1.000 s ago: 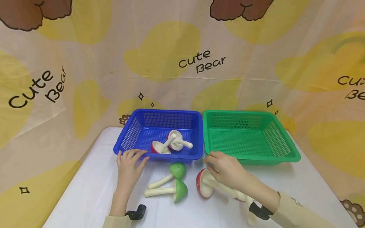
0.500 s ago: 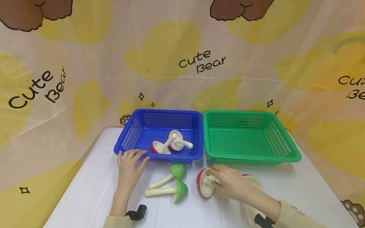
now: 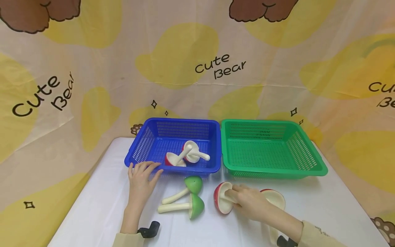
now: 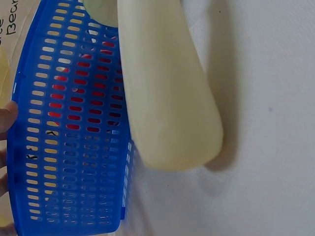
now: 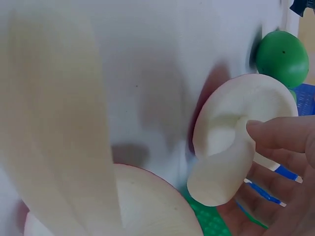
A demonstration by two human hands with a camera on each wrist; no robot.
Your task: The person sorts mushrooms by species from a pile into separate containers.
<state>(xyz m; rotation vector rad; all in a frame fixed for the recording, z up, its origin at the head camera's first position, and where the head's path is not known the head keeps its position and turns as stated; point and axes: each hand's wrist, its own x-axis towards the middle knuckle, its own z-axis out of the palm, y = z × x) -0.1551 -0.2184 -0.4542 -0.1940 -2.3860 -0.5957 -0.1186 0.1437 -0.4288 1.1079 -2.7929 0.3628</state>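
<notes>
My right hand (image 3: pixel 240 199) lies on the white table (image 3: pixel 98 195) and curls its fingers round the stem of a red-capped toy mushroom (image 3: pixel 219 203), which lies on its side. The right wrist view shows that mushroom's cream underside (image 5: pixel 236 113) with my fingers (image 5: pixel 280 135) against the stem. A second red mushroom (image 3: pixel 274 199) lies just right of the hand. My left hand (image 3: pixel 144 174) rests flat with straight fingers touching the front rim of the blue basket (image 3: pixel 172 169). Two red mushrooms (image 3: pixel 188 155) lie inside that basket.
Two green-capped mushrooms (image 3: pixel 193 195) lie side by side between my hands; one stem (image 4: pixel 167 98) fills the left wrist view beside the blue basket wall (image 4: pixel 74 128). A green basket (image 3: pixel 308 169) with nothing in it stands right of the blue one. A printed cloth hangs behind.
My right hand came down from the green basket's front edge onto the red mushroom and curled round its stem. The left hand stayed put.
</notes>
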